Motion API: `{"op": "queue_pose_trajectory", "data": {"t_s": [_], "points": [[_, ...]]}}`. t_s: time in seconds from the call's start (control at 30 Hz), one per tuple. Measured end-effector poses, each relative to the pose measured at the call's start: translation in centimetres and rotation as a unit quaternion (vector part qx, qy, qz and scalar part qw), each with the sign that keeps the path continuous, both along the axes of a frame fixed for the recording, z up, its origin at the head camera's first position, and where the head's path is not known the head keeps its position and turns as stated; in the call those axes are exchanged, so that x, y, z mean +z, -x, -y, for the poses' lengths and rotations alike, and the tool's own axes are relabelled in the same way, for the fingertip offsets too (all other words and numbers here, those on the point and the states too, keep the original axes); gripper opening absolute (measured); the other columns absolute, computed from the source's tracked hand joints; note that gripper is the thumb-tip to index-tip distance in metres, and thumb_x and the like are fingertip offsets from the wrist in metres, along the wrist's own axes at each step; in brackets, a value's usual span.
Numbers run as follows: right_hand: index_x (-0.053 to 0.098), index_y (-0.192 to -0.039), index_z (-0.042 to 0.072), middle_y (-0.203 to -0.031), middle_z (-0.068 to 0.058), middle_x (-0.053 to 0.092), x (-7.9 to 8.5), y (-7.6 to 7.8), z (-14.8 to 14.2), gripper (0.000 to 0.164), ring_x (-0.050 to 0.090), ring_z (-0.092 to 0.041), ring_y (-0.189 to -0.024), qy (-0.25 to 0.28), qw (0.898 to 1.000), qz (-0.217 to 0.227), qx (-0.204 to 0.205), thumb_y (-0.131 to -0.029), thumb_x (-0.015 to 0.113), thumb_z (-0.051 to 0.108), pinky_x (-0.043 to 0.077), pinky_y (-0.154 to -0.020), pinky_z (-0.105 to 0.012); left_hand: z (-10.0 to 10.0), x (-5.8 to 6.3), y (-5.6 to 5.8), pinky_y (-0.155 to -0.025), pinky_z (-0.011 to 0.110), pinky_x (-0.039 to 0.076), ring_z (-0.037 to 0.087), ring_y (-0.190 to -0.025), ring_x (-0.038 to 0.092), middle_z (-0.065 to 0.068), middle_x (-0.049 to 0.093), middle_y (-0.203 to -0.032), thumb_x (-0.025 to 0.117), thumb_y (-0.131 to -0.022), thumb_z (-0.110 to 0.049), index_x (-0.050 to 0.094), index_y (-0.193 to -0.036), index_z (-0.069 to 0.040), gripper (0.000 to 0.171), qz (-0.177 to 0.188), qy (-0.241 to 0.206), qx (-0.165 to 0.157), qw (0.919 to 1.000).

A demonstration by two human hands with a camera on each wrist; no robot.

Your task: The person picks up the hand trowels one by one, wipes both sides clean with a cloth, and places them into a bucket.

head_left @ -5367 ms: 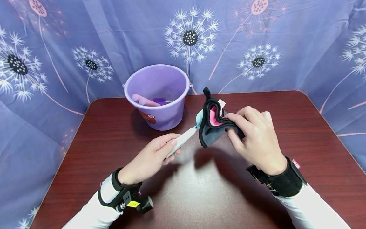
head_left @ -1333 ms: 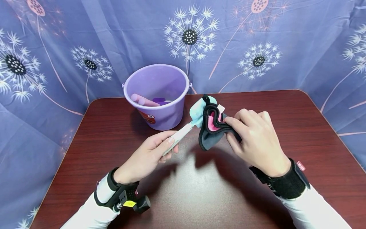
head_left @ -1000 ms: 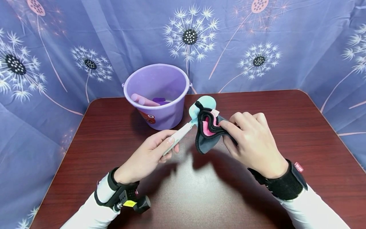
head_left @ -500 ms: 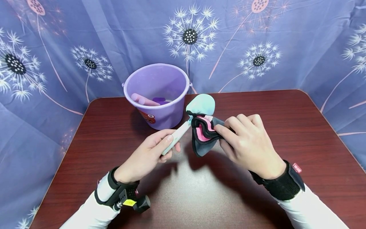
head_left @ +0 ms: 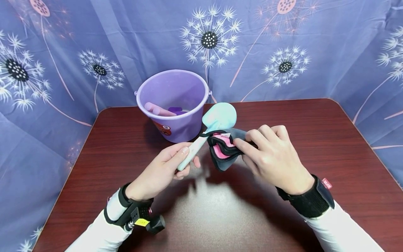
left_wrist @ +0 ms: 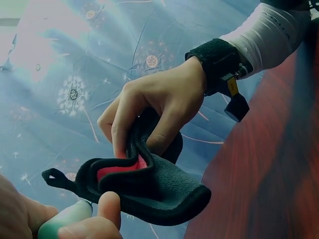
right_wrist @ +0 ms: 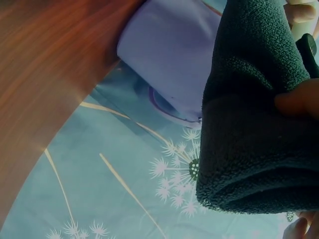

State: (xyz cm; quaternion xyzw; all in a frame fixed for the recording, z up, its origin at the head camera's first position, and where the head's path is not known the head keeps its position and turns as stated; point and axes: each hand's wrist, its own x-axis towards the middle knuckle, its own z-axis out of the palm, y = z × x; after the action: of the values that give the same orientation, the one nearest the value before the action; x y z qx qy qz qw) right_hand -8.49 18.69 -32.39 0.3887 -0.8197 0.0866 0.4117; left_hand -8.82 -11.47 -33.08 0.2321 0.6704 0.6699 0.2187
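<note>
My left hand (head_left: 160, 169) grips the pale handle of a toy shovel (head_left: 221, 116), its rounded light-blue blade pointing up and away over the table. A folded grey cleaning cloth (head_left: 227, 161) with pink lining, black edging and a small loop is pinched in my right hand (head_left: 272, 157). The cloth lies against the shovel where handle meets blade, covering part of the handle's upper end. In the left wrist view, the loop end of the cloth (left_wrist: 174, 184) hangs just above the shovel handle (left_wrist: 65, 221). The cloth (right_wrist: 249, 129) fills the right side of the right wrist view.
A purple bucket (head_left: 185, 129) stands at the back left of the brown table (head_left: 315, 140), close behind the shovel. Inside it lie pink rods (head_left: 162, 111) and a darker purple piece (head_left: 176, 110). A blue dandelion-print curtain (head_left: 151, 35) hangs behind the table.
My right hand has moved the cloth down and left, off the shovel's blade to the top of its handle, so the whole blade shows. My left hand has barely moved.
</note>
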Motion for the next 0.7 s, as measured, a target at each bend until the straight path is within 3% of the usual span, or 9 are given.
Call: {"op": "queue_pose_trajectory", "data": {"t_s": [0.23, 0.7], "points": [[0.075, -0.106, 0.005, -0.089, -0.011, 0.059, 0.1, 0.3, -0.4, 0.025, 0.049, -0.036, -0.073, 0.007, 1.000, -0.004, -0.007, -0.098, 0.052, 0.006, 0.034, -0.068, -0.055, 0.0, 0.1, 0.0, -0.051, 0.029, 0.023, 0.017, -0.056, 0.029, 0.008, 0.034, -0.064, 0.033, -0.118, -0.025, 0.063, -0.108, 0.006, 0.044, 0.023, -0.016, -0.013, 0.9995], [0.075, -0.108, 0.005, -0.088, -0.011, 0.057, 0.3, 0.8, -1.7, 0.030, 0.050, -0.038, -0.074, 0.024, 0.998, 0.022, -0.054, -0.099, 0.048, 0.012, 0.031, -0.069, -0.057, 0.2, 0.1, 0.0, -0.051, 0.030, 0.022, 0.017, -0.056, 0.029, 0.007, 0.033, -0.063, 0.033, -0.118, -0.025, 0.064, -0.105, 0.004, 0.045, 0.008, -0.013, -0.016, 0.9997]]}}
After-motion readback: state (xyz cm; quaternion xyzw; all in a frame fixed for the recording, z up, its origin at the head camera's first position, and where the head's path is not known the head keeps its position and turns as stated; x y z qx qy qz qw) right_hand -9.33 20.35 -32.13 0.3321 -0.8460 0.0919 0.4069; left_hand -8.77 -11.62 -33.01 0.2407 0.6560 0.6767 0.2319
